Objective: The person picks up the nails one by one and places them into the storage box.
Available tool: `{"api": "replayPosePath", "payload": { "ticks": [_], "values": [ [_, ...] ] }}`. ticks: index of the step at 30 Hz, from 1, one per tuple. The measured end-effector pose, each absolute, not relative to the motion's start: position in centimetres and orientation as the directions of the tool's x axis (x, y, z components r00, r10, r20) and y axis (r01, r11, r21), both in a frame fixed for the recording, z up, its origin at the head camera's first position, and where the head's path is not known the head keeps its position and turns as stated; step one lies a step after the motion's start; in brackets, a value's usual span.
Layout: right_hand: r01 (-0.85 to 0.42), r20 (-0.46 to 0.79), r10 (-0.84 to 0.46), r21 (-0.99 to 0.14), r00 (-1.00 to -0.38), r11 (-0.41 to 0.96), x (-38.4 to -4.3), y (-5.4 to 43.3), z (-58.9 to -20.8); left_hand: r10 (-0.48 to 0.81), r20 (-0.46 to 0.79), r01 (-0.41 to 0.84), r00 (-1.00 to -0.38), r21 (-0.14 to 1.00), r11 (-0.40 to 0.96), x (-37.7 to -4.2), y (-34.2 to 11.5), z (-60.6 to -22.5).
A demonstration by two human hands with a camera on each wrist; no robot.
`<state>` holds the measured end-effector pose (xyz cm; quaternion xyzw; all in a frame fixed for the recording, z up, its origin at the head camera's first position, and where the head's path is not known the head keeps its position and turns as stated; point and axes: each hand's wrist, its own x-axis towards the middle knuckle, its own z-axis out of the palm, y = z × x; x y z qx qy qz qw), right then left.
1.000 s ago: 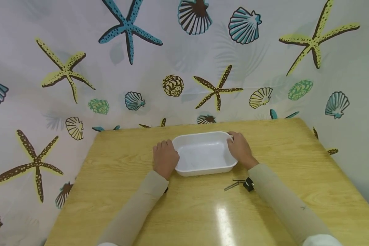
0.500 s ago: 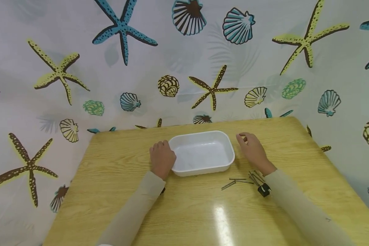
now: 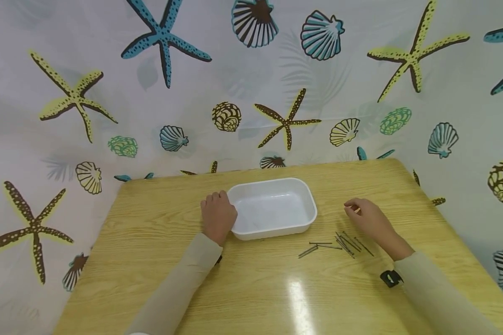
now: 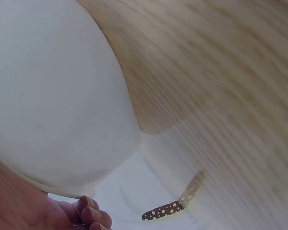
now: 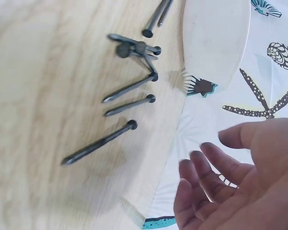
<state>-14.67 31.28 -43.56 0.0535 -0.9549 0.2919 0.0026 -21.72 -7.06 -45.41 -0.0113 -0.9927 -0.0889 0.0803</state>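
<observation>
A white rectangular plastic tray (image 3: 272,232) stands on the table, with nothing seen inside it. At its left end my left hand (image 3: 219,216) grips the rim; in the left wrist view the fingertips (image 4: 93,214) curl at the edge of the tray's wall (image 4: 62,96). To the right of the tray my right hand (image 3: 370,221) hovers over the table, its fingers loosely bent and holding nothing. Several dark metal nails (image 3: 344,242) lie scattered between the tray and that hand. One nail (image 5: 98,143) lies apart from the others in the right wrist view.
The light wooden table (image 3: 159,274) ends at the back against a cloth (image 3: 251,74) printed with starfish and shells. A black strap piece (image 3: 390,278) shows at my right wrist.
My right hand has let go of the tray's right end and moved right and nearer, uncovering more nails. My left hand stays on the tray. The head view has shifted slightly right.
</observation>
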Motion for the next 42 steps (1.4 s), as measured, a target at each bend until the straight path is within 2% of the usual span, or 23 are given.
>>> {"api": "replayPosePath", "payload": {
  "ticks": [5,16,25,42],
  "values": [
    [-0.075,-0.043,-0.117,-0.54,-0.992,0.838,-13.1,32.2,-43.9,0.017,0.192,0.053,-0.981,0.184,0.982,-21.5,-7.0,-45.4],
    [-0.004,-0.164,-0.108,-0.532,-0.981,0.847,-10.3,33.7,-44.4,0.012,0.162,0.039,-0.987,0.163,0.986,-21.9,-7.1,-45.6],
    [0.02,-0.198,-0.097,-0.519,-0.975,0.855,-9.2,33.9,-44.6,0.018,0.148,0.043,-0.989,0.164,0.986,-21.7,-7.0,-45.3],
    [0.031,-0.175,-0.068,-0.509,-0.982,0.86,-8.3,33.9,-45.5,0.01,0.128,0.035,-0.992,0.194,0.98,-21.8,-7.1,-45.5]
  ]
}}
